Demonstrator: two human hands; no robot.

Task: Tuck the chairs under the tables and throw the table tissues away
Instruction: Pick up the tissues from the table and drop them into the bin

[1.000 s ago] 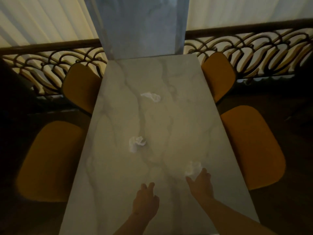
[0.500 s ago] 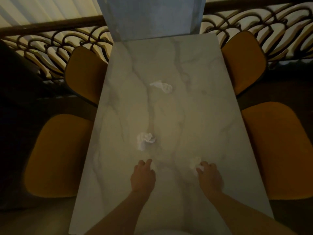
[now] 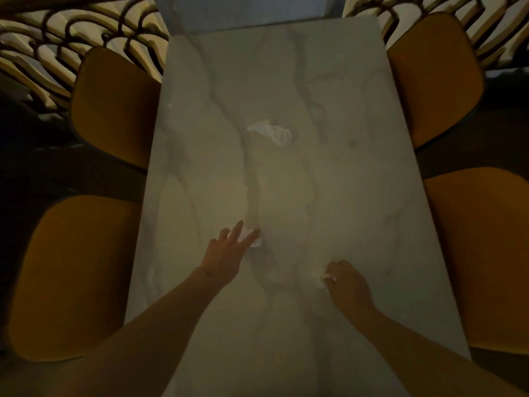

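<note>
A marble table (image 3: 286, 196) runs away from me, with several mustard chairs tucked along its sides. One crumpled white tissue (image 3: 272, 133) lies in the middle of the table. My left hand (image 3: 226, 250) has its fingers spread over a second tissue (image 3: 253, 239), touching it and hiding most of it. My right hand (image 3: 347, 285) curls its fingers round a third tissue (image 3: 322, 277), of which only a white scrap shows.
Mustard chairs stand at the near left (image 3: 68, 276), far left (image 3: 114, 104), far right (image 3: 435, 78) and near right (image 3: 486, 253). A dark ornate railing (image 3: 57, 53) runs behind the table, with a grey pillar (image 3: 246, 10) at its far end.
My left hand has reached forward onto the middle tissue. My right hand has curled round the nearest tissue. My view has moved closer over the table.
</note>
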